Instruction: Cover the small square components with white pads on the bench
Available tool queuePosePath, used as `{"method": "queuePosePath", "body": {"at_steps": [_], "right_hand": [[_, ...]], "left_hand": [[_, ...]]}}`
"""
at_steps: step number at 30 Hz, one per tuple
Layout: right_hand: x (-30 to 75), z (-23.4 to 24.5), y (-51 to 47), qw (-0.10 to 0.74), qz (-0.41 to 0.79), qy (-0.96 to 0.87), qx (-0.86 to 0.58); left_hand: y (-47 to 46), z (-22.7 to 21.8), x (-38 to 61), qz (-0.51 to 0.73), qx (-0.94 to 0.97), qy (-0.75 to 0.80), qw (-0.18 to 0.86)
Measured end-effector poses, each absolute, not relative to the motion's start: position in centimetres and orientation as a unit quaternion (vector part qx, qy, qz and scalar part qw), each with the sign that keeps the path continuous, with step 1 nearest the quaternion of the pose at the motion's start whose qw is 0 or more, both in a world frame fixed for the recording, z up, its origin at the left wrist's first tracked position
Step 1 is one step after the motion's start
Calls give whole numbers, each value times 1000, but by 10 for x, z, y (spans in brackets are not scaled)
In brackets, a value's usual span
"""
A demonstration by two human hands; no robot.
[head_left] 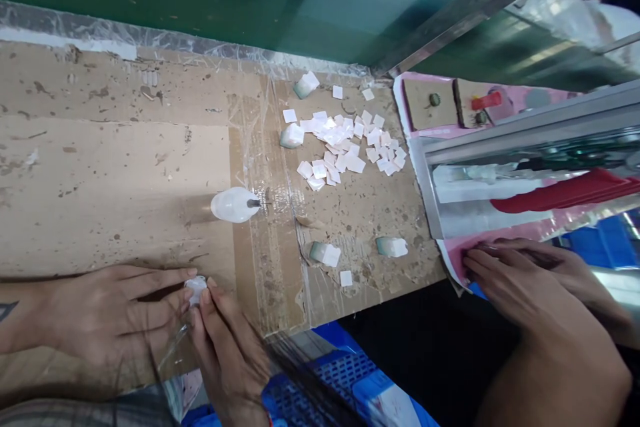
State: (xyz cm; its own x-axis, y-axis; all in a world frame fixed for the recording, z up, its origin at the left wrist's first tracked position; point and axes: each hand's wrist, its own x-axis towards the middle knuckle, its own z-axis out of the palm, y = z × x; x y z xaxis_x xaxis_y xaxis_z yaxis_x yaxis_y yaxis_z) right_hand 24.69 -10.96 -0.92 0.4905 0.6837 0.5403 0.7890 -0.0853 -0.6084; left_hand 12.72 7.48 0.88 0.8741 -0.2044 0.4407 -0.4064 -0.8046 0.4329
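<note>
Near the front edge of the cardboard-covered bench, my left hand (117, 310) and my right hand (230, 347) meet with their fingertips closed on a small whitish piece (197, 289). Fingers partly cover it, so its full shape is hidden. Beyond them a translucent white squeeze bottle (233, 205) with a dark tip lies apart from both hands. To its right is a loose spread of thin white square chips (336, 133). Small blocks with white tops and greenish bases stand around the chips, among them a near block (325, 253) and a far block (306, 85).
At the right, another person's hands (530, 287) work by a pink-covered surface (455, 250). A red-handled tool (565, 192) lies near a metal frame (430, 187). A green panel (200, 7) borders the bench's back. Blue crates (320, 387) sit below the front edge.
</note>
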Motion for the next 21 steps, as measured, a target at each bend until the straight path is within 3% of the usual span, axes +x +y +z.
{"method": "queuePosePath", "body": {"at_steps": [8,12,17,21], "right_hand": [[265,7,-114,337,-80,-611,-712],[277,28,-107,280,-30,-654,-703],[274,32,-108,330,38,-591,-735],[266,21,-115,379,24,-559,-737]], "left_hand": [[84,19,137,138,933,-177,281],[78,21,141,144,941,-161,263],[66,10,135,186,939,-134,256],[64,5,134,217,936,-141,239]]}}
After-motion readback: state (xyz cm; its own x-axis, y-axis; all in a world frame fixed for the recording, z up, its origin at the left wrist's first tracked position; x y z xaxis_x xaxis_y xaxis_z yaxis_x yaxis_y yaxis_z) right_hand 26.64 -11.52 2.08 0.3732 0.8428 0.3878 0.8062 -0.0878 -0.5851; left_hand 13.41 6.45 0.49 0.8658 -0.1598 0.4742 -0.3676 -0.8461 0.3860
